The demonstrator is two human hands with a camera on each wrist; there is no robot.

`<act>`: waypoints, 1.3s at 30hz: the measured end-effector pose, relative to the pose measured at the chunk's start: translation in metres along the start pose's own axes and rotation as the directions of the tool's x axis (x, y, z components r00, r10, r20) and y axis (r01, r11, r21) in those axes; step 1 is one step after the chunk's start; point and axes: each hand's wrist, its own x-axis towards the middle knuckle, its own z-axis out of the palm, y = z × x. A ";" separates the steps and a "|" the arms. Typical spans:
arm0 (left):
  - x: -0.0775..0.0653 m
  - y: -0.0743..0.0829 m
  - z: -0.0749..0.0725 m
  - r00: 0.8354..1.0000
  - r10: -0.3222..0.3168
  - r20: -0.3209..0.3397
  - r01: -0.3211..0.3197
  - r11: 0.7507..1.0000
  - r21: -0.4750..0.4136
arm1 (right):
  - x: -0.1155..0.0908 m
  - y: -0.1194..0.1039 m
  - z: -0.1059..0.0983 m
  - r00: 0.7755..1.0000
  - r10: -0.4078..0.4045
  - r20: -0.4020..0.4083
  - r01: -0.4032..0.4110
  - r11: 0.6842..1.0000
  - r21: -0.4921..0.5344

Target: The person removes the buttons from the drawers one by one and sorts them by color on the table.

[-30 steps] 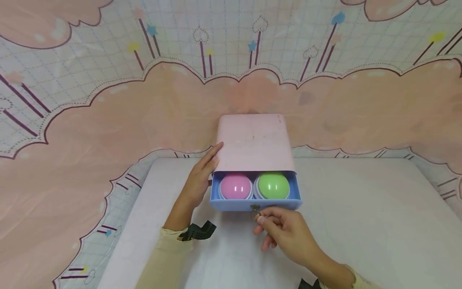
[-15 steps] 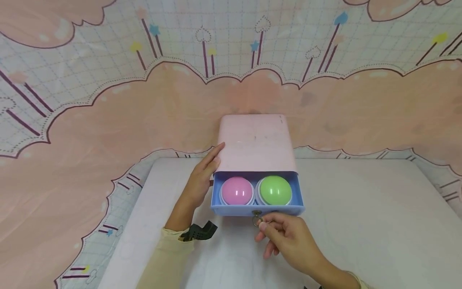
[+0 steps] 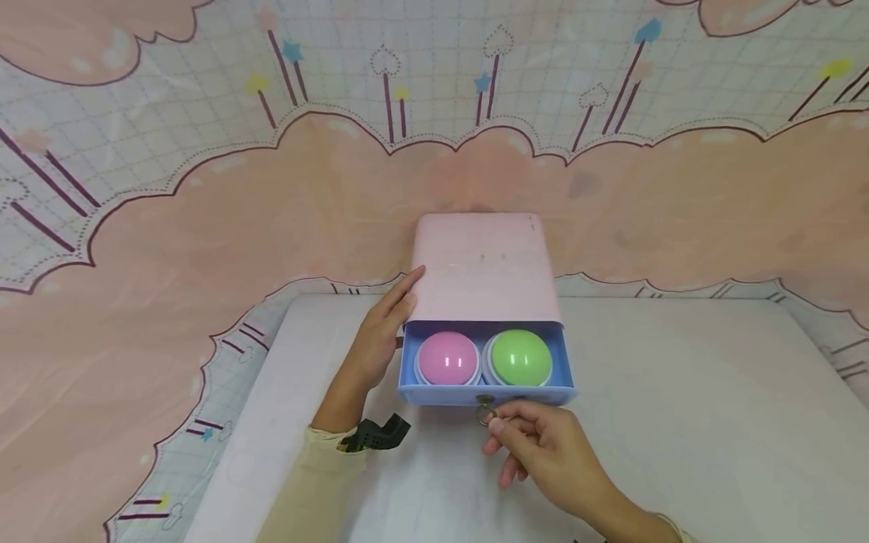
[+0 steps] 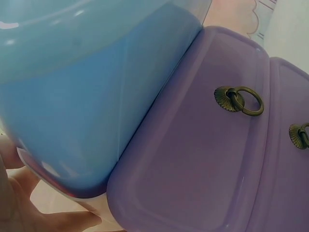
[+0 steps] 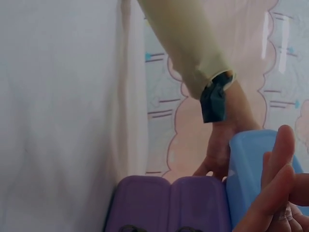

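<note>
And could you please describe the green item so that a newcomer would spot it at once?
In the head view, a pink-topped cabinet stands on the white table. In its open blue drawer, the glossy green dome sits on the picture's right. Its green top sets it apart from the similar pink dome at left.

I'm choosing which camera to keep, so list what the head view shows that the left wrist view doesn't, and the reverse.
Only the head view shows the pink box top, the pink dome and green dome in the open blue drawer, and the right hand pinching its ring pull.

Only the left wrist view shows two closed purple drawer fronts with brass-coloured pulls, one cut off by the picture's edge.

Both show the blue drawer, the left hand and the patterned backdrop.
</note>
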 end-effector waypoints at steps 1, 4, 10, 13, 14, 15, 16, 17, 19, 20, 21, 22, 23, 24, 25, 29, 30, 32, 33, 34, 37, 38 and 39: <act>0.000 0.000 -0.001 1.000 -0.002 -0.005 0.002 1.000 0.005 | 0.000 0.000 0.000 1.000 0.003 0.001 -0.003 1.000 -0.005; 0.000 -0.001 -0.001 1.000 0.002 -0.006 -0.002 1.000 0.006 | 0.000 0.002 -0.003 1.000 0.014 0.013 -0.013 0.999 -0.034; -0.001 0.000 0.000 1.000 0.007 -0.005 -0.007 0.999 0.034 | -0.005 0.007 -0.016 0.999 0.020 0.044 -0.016 0.994 -0.105; -0.001 0.000 0.001 1.000 0.013 -0.004 -0.013 0.999 0.046 | -0.009 0.009 -0.023 0.998 0.026 0.050 -0.020 0.994 -0.112; 0.000 -0.001 0.001 1.000 0.016 -0.004 -0.016 0.999 0.046 | -0.010 0.009 -0.025 0.998 0.026 0.049 -0.020 0.994 -0.112; 0.000 -0.001 0.001 1.000 0.017 -0.005 -0.017 0.999 0.046 | -0.012 0.008 -0.027 0.999 0.019 0.048 -0.013 0.993 -0.116; 0.000 -0.001 0.000 1.000 0.018 -0.006 -0.017 0.999 0.047 | -0.013 0.007 -0.029 0.999 0.010 0.047 -0.004 0.993 -0.121; 0.000 -0.001 0.000 1.000 0.018 -0.006 -0.017 0.999 0.044 | -0.015 0.006 -0.032 0.999 -0.004 0.044 0.010 0.991 -0.134; 0.000 -0.001 0.000 1.000 0.018 -0.005 -0.018 0.999 0.039 | -0.019 0.002 -0.035 0.997 -0.070 0.036 0.075 0.981 -0.178; 0.000 -0.002 -0.001 1.000 0.018 -0.005 -0.018 0.999 0.036 | -0.021 0.000 -0.037 0.993 -0.117 0.029 0.120 0.971 -0.205; 0.000 -0.002 0.000 1.000 0.018 -0.004 -0.018 0.999 0.034 | -0.022 -0.003 -0.038 0.987 -0.162 0.022 0.162 0.957 -0.239; 0.001 -0.002 0.000 1.000 0.019 -0.002 -0.019 0.999 0.032 | -0.024 -0.006 -0.040 0.979 -0.203 0.010 0.197 0.941 -0.275; 0.001 -0.002 0.000 1.000 0.020 0.000 -0.020 0.999 0.030 | -0.025 -0.008 -0.041 0.968 -0.250 -0.002 0.237 0.920 -0.313; 0.001 -0.002 0.000 1.000 0.021 0.003 -0.021 0.999 0.031 | -0.026 -0.011 -0.042 0.954 -0.299 -0.012 0.276 0.896 -0.347; 0.001 -0.002 0.000 1.000 0.021 0.004 -0.021 0.999 0.031 | -0.028 -0.015 -0.044 0.942 -0.334 -0.022 0.301 0.874 -0.381; -0.001 0.000 0.001 1.000 0.021 0.000 -0.021 0.999 0.035 | -0.028 -0.029 -0.051 0.869 -0.493 -0.051 0.402 0.762 -0.507; -0.001 0.000 0.001 1.000 0.022 -0.001 -0.022 0.999 0.035 | -0.027 -0.033 -0.054 0.844 -0.533 -0.058 0.423 0.730 -0.537; -0.001 0.001 0.001 1.000 0.020 -0.005 -0.020 0.999 0.030 | -0.024 -0.040 -0.059 0.787 -0.612 -0.076 0.460 0.665 -0.588; -0.001 0.001 0.000 1.000 0.020 -0.006 -0.020 0.999 0.029 | -0.021 -0.043 -0.062 0.761 -0.643 -0.082 0.475 0.639 -0.606; -0.001 0.001 0.000 1.000 0.018 -0.008 -0.018 1.000 0.025 | -0.018 -0.046 -0.066 0.736 -0.671 -0.085 0.486 0.612 -0.624; -0.001 0.001 0.000 1.000 0.015 -0.007 -0.015 1.000 0.019 | -0.007 -0.055 -0.075 0.701 -0.707 -0.088 0.473 0.554 -0.685; -0.001 0.001 0.000 1.000 0.014 -0.007 -0.014 1.000 0.020 | -0.004 -0.057 -0.078 0.697 -0.713 -0.082 0.464 0.535 -0.706; -0.001 0.001 0.001 1.000 0.015 -0.007 -0.015 1.000 0.020 | 0.000 -0.059 -0.080 0.697 -0.714 -0.072 0.454 0.516 -0.726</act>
